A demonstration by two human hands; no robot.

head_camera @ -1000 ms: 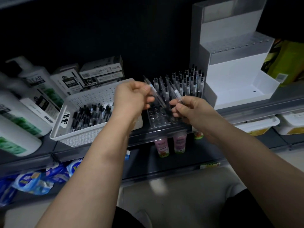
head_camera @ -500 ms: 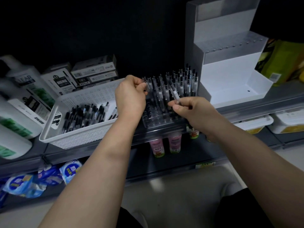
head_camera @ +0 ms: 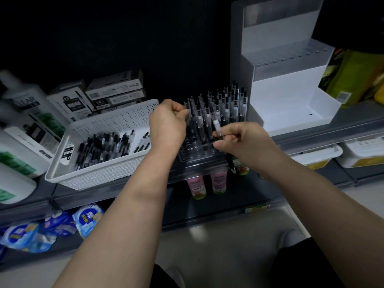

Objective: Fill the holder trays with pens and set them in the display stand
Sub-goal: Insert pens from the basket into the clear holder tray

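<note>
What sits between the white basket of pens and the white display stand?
In the head view, the clear holder tray, partly filled with upright pens.

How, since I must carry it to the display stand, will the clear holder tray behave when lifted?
The holder tray looks like rigid clear plastic, so it probably won't flex. Upright pens crowd its back rows while the front holes stand empty, so it may feel back-heavy and tip rearward. They could lean or rattle if it tilts.
</note>
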